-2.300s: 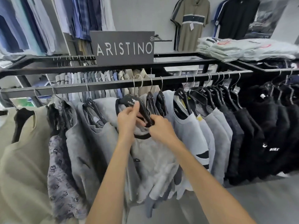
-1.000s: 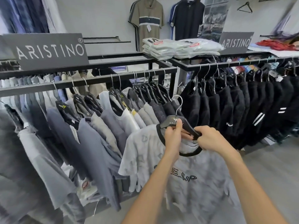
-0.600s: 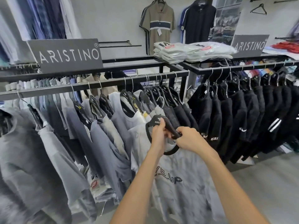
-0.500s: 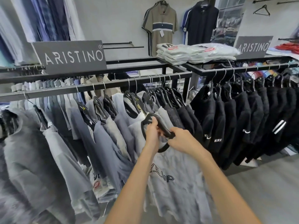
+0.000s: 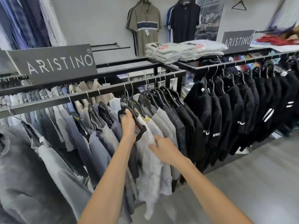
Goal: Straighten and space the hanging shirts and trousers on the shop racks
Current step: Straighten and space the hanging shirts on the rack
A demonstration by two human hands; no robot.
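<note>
Our left hand [image 5: 128, 125] closes its grip round the black hanger [image 5: 140, 126] under the rail [image 5: 48, 102]. Our right hand [image 5: 165, 151] pinches the pale shirt [image 5: 150, 167] at its shoulder, just below.

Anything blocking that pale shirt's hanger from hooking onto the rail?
Probably yes: the left hand holds the hanger below the rail, with neighbouring hangers packed right above it. The right hand pinches the pale shirt.

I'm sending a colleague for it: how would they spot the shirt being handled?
Start at the nearer ARISTINO sign and follow the front rail below it rightward, stopping before the black Nike tops. It is the pale mottled shirt, lighter than its grey neighbours, its black hanger gripped by the left hand.
</note>
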